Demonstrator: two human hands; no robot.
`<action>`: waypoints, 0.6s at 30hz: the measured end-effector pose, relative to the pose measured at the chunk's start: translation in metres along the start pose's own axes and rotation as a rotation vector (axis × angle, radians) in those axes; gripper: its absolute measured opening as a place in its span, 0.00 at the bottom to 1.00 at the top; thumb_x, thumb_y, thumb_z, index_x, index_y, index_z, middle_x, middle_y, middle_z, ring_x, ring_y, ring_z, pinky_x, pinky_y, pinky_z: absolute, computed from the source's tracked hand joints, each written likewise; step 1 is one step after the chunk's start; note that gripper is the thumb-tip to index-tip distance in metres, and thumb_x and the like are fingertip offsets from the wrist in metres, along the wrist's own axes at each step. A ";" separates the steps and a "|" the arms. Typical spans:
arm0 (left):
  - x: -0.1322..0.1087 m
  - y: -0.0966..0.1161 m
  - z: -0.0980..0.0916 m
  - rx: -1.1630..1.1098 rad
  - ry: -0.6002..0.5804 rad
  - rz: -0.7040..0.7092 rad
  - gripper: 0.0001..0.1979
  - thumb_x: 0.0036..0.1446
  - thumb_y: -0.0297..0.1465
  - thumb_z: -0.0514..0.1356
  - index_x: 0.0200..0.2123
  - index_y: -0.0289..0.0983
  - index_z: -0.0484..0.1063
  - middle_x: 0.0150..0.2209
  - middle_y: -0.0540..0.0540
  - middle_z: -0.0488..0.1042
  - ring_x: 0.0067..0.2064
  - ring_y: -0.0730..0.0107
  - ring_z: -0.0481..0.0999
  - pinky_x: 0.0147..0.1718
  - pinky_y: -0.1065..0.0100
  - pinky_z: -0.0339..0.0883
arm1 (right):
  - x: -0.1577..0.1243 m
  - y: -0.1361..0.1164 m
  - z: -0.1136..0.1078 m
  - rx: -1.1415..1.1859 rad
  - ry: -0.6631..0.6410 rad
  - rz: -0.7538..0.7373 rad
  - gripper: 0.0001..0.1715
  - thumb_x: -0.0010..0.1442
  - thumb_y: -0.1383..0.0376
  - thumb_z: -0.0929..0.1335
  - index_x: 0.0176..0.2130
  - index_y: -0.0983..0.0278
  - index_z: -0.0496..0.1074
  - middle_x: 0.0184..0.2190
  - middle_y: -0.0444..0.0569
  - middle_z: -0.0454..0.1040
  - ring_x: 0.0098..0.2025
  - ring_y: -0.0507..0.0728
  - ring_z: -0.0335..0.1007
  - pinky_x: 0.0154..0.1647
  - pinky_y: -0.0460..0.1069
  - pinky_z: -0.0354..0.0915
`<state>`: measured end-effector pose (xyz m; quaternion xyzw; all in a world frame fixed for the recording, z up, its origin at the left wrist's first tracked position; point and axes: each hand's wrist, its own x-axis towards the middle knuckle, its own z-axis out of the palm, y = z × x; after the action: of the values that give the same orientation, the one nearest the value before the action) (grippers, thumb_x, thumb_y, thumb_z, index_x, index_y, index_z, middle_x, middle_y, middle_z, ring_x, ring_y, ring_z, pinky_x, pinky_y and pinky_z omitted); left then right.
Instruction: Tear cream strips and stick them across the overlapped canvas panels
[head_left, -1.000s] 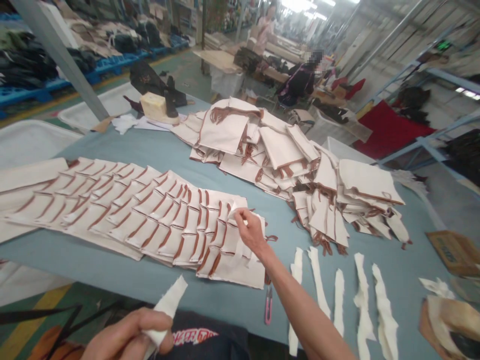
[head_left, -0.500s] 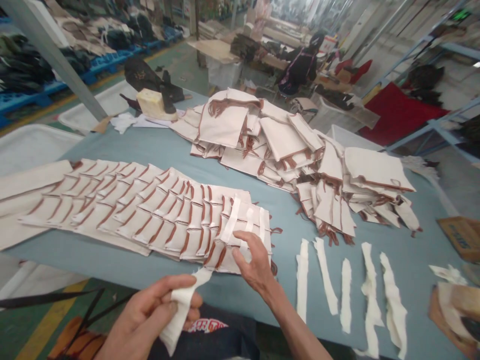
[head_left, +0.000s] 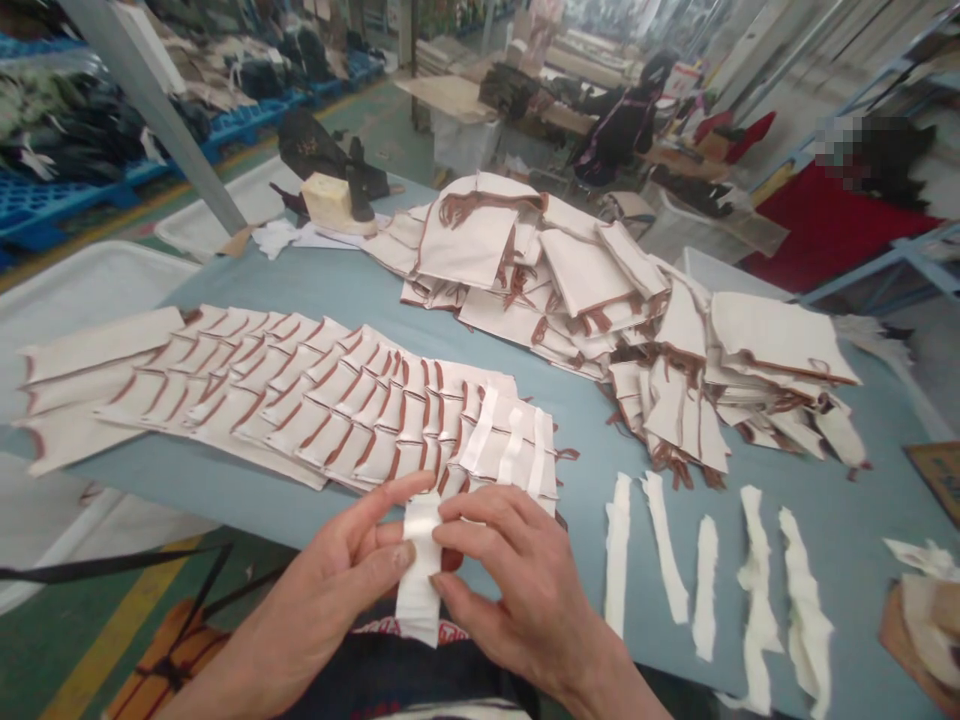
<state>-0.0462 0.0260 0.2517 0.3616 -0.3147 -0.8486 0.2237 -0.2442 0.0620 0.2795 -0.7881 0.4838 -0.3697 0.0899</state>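
Note:
A short white fabric strip (head_left: 418, 605) hangs upright between my hands at the table's front edge. My left hand (head_left: 349, 565) pinches it from the left, thumb across its front. My right hand (head_left: 514, 565) has thumb and fingertips closed at the strip's right edge. Just beyond lie overlapping rows of cream fabric pieces (head_left: 300, 395) with brown edging. Several white strips (head_left: 516, 445) lie across their right end, which my right hand partly covers.
Loose white strips (head_left: 705, 585) lie apart on the blue-grey tabletop (head_left: 577, 590) at right. Behind them is a heap of cream brown-edged pieces (head_left: 577, 270). A yellowish block (head_left: 327, 203) sits at the back left. Another person (head_left: 619, 125) is in the background.
My right hand has left the strips on the fabric rows and come to the strip in my left hand. My left hand has moved slightly up and right. The view has shifted slightly.

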 end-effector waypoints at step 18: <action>-0.005 -0.005 0.015 -0.169 0.177 -0.117 0.34 0.51 0.42 0.72 0.60 0.37 0.72 0.52 0.42 0.81 0.51 0.59 0.78 0.50 0.64 0.70 | -0.015 -0.011 0.006 -0.222 0.018 -0.069 0.11 0.64 0.70 0.70 0.46 0.60 0.70 0.40 0.47 0.81 0.42 0.56 0.75 0.50 0.55 0.71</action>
<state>-0.0552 0.0376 0.2589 0.4324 -0.1995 -0.8486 0.2305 -0.2366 0.0788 0.2727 -0.8060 0.4952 -0.3239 -0.0149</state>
